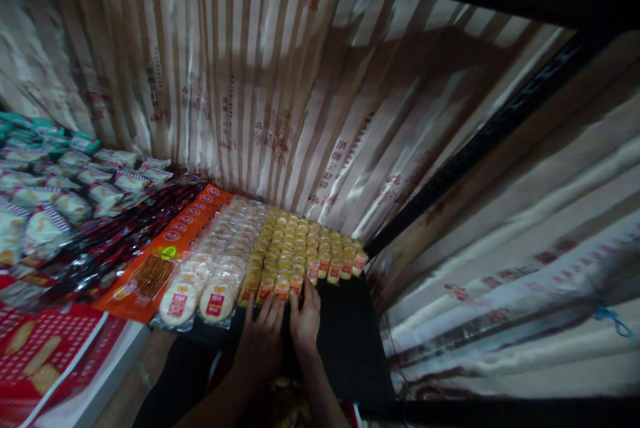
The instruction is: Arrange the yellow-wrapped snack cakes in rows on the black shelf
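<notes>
Rows of small yellow-wrapped snack packets with red and orange labels stand packed together on a black surface. At their front edge, my left hand lies with fingers stretched forward, the tips touching the nearest packets. Beside it, my right hand reaches to the same front row, its fingers extended against the packets. Neither hand is wrapped round a packet. Left of them lie two rows of round white rice crackers in clear wrappers.
An orange snack bag, dark glossy packets and many white packets fill the left side. A red printed box is at lower left. Pleated printed sheeting hangs behind, with a black post slanting at right.
</notes>
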A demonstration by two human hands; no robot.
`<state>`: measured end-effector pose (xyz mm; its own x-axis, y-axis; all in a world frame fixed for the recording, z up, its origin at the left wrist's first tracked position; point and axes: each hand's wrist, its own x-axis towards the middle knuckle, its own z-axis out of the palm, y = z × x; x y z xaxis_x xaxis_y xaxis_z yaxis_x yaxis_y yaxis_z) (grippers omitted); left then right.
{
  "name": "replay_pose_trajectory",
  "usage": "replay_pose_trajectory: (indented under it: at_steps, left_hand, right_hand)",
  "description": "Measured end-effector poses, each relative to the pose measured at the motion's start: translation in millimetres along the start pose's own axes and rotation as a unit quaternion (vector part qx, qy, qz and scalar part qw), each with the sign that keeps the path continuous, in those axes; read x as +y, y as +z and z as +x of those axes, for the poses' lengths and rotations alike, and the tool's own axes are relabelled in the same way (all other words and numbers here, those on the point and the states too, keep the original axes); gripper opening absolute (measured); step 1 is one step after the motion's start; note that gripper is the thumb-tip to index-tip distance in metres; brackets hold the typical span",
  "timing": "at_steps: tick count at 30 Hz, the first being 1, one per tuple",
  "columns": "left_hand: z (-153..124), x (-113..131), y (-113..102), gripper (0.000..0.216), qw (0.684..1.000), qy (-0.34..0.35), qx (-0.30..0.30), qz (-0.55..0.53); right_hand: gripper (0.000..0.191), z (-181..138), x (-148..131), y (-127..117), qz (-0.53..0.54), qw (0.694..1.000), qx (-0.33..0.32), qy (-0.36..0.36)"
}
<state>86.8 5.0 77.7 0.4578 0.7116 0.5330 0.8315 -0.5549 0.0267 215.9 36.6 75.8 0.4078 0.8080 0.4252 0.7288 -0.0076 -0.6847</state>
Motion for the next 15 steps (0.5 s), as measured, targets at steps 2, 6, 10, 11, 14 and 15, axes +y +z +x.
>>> replay_pose_trajectory:
  at_steps: [2, 6, 10, 11, 14, 15]
  left_hand:
    - [0.2, -0.3, 0.0, 0.043, 1.000, 0.001, 0.005, -0.003]
    - [1.7, -0.5, -3.2, 0.041, 1.000, -0.003, 0.013, -0.020]
    - [3.6, 0.4, -6.5, 0.040, 0.999, -0.008, 0.015, -0.029]
    - [3.8, 0.5, -6.6, 0.040, 0.999, -0.008, 0.014, -0.029]
    - [3.6, 0.4, -4.5, 0.040, 1.000, -0.002, 0.013, -0.018]
    - [3.3, 0.3, -3.4, 0.040, 1.000, -0.001, 0.013, -0.014]
  right_hand:
    - [0.057, -0.7, -0.1, 1.4, 0.006, 1.000, 0.008, 0.005]
    - [0.054, 1.3, -1.5, 2.4, 0.007, 1.000, -0.009, -0.001]
    - [0.054, 3.6, -0.8, 0.2, -0.021, 1.000, -0.012, -0.015]
    - [0.054, 3.5, 0.0, -0.3, -0.025, 1.000, -0.011, -0.012]
    - [0.054, 2.3, 2.6, -1.2, -0.023, 1.000, -0.013, -0.006]
    - [0.054, 1.9, 2.9, -1.5, -0.018, 1.000, -0.015, -0.006]
